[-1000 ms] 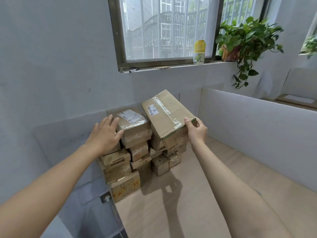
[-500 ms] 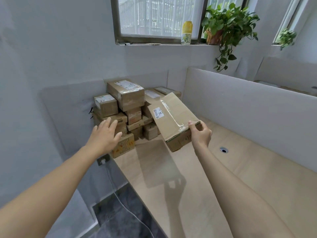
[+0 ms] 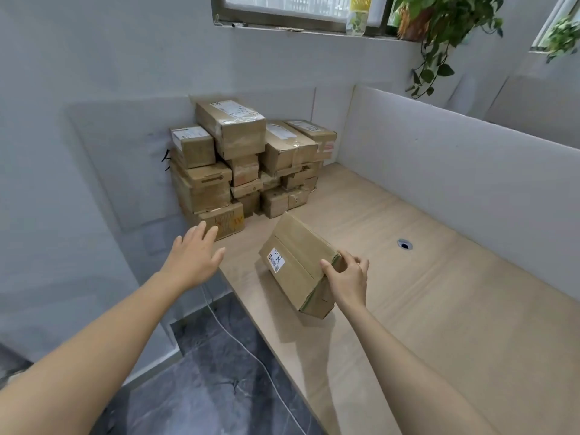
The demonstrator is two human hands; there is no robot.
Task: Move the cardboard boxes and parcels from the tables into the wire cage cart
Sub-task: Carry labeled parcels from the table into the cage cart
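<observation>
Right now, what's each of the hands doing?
Left hand: open, fingers spread, holding nothing, in the air short of the box stack.
Right hand: closed on the near end of the tilted cardboard box.

Soft daylight enters through the window (image 3: 301, 11); faint shadows fall on the table (image 3: 439, 309). Edges bend from wide-angle distortion, slightly blurred.

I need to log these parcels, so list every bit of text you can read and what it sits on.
Held box, in the right hand: white label with handwritten marks and a barcode, too small to read.
Bottom front box of the stack: orange print, blurred, unreadable.
Top box of the stack: white shipping label, print too small.
Small left box: white label, unreadable.
Nothing else legible.
</observation>
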